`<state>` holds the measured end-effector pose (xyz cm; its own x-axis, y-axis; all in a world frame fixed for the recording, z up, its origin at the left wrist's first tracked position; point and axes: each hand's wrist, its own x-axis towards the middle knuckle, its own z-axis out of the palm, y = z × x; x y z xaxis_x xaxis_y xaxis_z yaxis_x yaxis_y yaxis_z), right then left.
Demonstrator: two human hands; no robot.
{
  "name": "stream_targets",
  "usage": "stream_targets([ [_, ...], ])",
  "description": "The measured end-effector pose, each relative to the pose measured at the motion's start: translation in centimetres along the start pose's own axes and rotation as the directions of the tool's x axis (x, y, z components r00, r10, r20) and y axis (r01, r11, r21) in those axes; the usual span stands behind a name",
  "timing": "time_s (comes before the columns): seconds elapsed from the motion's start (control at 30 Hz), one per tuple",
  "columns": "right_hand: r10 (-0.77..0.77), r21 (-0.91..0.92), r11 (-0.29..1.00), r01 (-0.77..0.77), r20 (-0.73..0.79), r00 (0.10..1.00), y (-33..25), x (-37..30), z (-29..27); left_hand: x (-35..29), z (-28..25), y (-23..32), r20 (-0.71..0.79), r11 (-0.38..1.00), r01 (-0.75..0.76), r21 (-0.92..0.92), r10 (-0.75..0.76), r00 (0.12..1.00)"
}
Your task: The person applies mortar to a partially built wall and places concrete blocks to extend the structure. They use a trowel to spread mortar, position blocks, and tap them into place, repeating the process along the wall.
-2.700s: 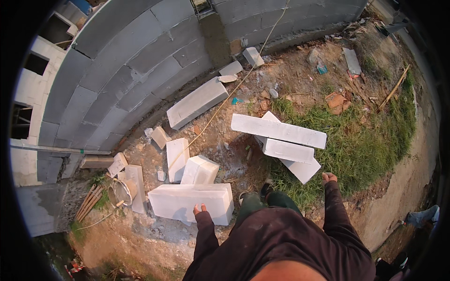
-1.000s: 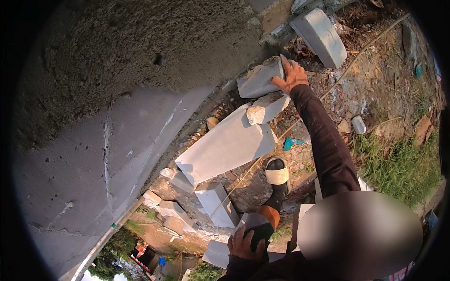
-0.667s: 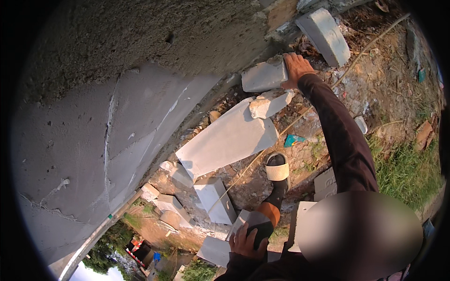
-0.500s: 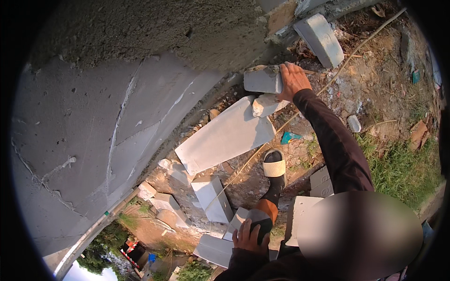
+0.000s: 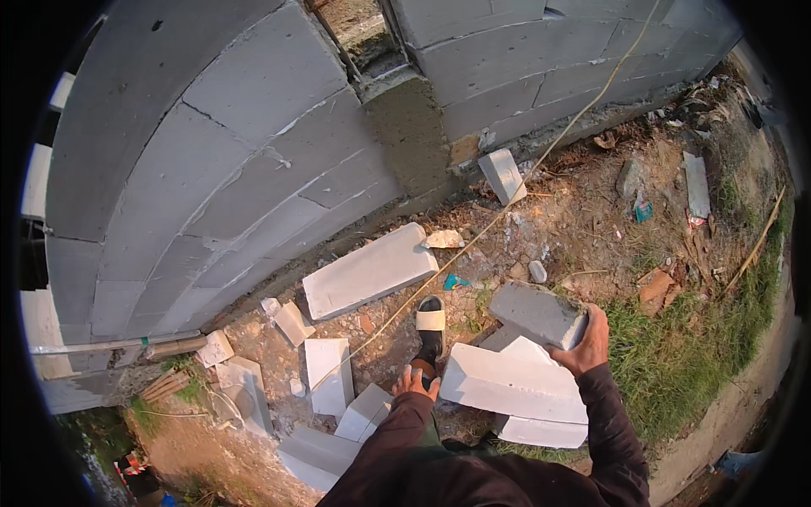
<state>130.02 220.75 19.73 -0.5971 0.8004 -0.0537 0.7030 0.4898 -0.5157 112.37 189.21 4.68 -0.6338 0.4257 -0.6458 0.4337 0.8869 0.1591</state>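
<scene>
My right hand (image 5: 586,341) is closed on the right end of a grey block (image 5: 534,313). The block is above or against a pile of pale blocks (image 5: 515,384) at my right; whether it touches them I cannot tell. My left hand (image 5: 416,382) lies on my bent leg with its fingers apart and nothing in it. Below it shows my foot in a dark sandal (image 5: 430,314) with a cream strap. Ahead lies a long pale block (image 5: 369,269), with a broken chunk (image 5: 444,239) at its far end.
A grey block wall (image 5: 253,186) with a mortared column (image 5: 416,139) rises ahead and left. A thin cable (image 5: 498,217) crosses the rubble. One small block (image 5: 503,175) lies near the wall base; other blocks (image 5: 329,372) lie at left. Grass (image 5: 659,363) grows at right.
My right hand has brought the grey block from beside the wall base back and right, to the block pile. My left hand stays on my leg. The view has risen and shows more wall.
</scene>
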Motion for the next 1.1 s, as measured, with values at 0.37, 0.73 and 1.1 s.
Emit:
stream_targets([
  [0.37,0.191,-0.063,0.979,-0.193,-0.023,0.981,7.2,-28.4,-10.4,-28.5,8.2,-18.3,-0.46,0.914,0.059,-0.402,-0.257,0.85],
  [0.73,0.265,-0.317,0.925,-0.208,0.149,0.952,9.4,-33.3,-4.5,-46.6,20.9,-24.0,-0.208,0.782,0.288,-0.553,-0.465,0.861],
  [1.1,-0.026,0.406,0.902,-0.144,0.385,0.922,0.1,-42.4,-2.9,-54.3,28.5,-26.4,0.041,0.388,0.24,-0.89,-0.457,0.888],
])
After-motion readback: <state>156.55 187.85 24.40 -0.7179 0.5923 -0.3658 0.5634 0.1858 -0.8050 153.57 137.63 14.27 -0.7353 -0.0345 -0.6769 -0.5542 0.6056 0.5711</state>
